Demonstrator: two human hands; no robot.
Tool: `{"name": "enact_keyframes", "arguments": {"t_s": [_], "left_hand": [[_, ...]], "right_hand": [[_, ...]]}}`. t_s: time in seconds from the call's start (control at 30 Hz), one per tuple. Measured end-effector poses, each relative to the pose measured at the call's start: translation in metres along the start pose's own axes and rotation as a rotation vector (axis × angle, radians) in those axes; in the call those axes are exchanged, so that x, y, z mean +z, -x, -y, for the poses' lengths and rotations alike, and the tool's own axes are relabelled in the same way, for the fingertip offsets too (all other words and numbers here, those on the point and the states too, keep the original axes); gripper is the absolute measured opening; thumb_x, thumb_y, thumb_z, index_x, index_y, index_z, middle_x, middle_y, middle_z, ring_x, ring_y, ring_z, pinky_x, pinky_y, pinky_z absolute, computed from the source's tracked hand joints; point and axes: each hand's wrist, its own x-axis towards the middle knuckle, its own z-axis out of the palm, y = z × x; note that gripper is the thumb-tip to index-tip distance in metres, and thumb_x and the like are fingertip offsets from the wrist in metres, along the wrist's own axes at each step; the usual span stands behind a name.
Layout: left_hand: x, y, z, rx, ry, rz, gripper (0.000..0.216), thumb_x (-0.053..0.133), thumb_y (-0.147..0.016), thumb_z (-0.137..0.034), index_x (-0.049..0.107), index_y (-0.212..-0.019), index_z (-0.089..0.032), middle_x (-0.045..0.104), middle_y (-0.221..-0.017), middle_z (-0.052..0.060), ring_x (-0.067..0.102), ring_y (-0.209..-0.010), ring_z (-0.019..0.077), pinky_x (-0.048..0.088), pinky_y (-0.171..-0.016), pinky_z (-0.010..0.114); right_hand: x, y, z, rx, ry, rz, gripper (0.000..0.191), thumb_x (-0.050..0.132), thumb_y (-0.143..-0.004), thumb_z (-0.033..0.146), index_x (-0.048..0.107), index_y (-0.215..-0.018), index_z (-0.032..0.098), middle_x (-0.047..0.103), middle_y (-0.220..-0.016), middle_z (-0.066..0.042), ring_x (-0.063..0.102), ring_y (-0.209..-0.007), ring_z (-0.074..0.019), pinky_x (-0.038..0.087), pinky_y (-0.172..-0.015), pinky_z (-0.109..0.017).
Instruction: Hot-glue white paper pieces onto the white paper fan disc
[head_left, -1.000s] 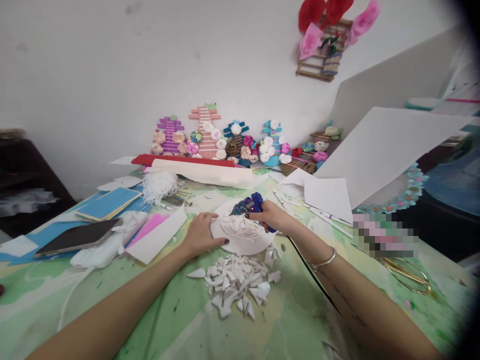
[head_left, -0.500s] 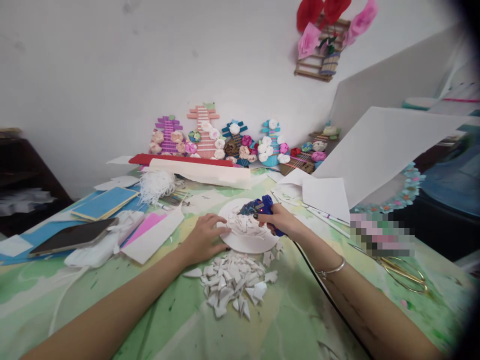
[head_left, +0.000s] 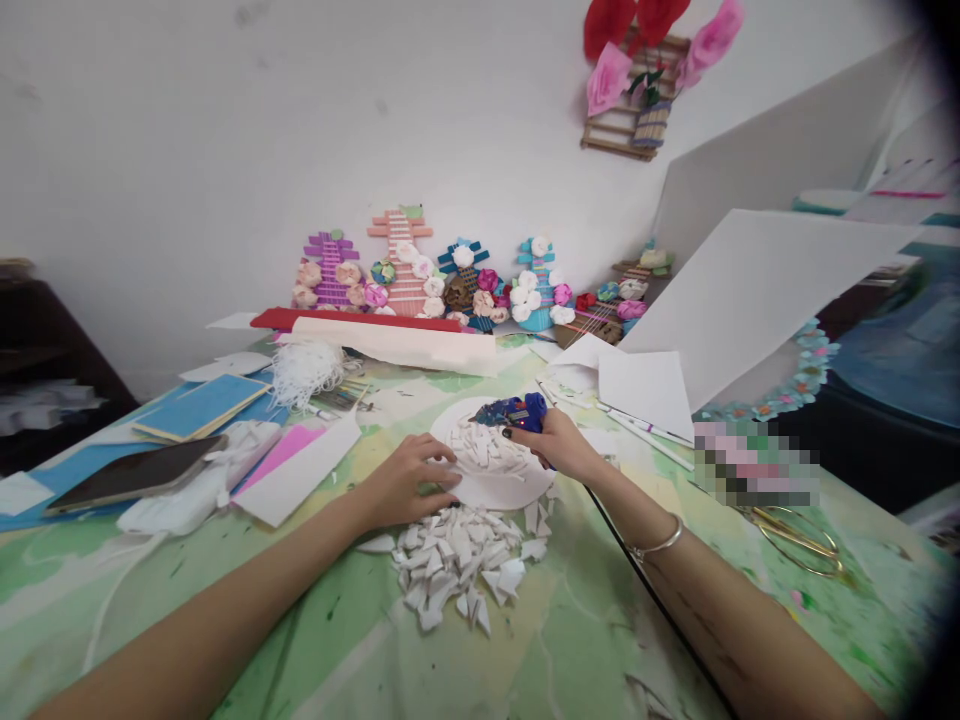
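My right hand is wrapped round a blue hot glue gun, whose nozzle points left over a white round disc. Torn white pieces cover the middle of that disc. My left hand rests at the disc's left edge with its fingers apart and curved, holding nothing that I can see. Just in front of the disc lies a heap of loose white shards. A black cord runs from the glue gun beneath my right forearm.
A dark phone and a white power strip lie at the left. White string and rolled paper are behind. Gold-handled scissors lie at the right, near a leaning white sheet. Flowered crafts line the wall.
The whole view has shifted slightly, moving most things a little left. My left fingers have drawn back a little toward the shard heap. The glue gun stays over the disc.
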Motion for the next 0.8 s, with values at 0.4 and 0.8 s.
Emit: {"name": "enact_keyframes", "arguments": {"t_s": [0.4,0.8], "left_hand": [[0.001,-0.002,-0.004,0.012,0.167,-0.173,0.016,0.055,-0.082,-0.025,0.069,-0.079,-0.019,0.068,-0.082,0.008,0.056,-0.083,0.0183,0.046,-0.077,0.033],[-0.025,-0.094,-0.035,-0.314,0.403,-0.346,0.007,0.066,-0.069,-0.022,0.072,-0.073,-0.021,0.066,-0.084,0.004,0.057,-0.085,0.0186,0.044,-0.075,0.031]], "right_hand": [[-0.011,0.006,0.006,-0.06,0.059,0.073,0.023,0.059,-0.07,0.036,0.061,-0.062,0.014,0.044,-0.039,0.005,0.04,-0.038,-0.0085,0.03,-0.042,-0.021],[-0.012,0.013,0.016,-0.194,0.15,0.134,0.016,0.061,-0.068,0.031,0.054,-0.064,0.016,0.047,-0.053,0.005,0.04,-0.051,-0.0085,0.03,-0.049,-0.02]]}}
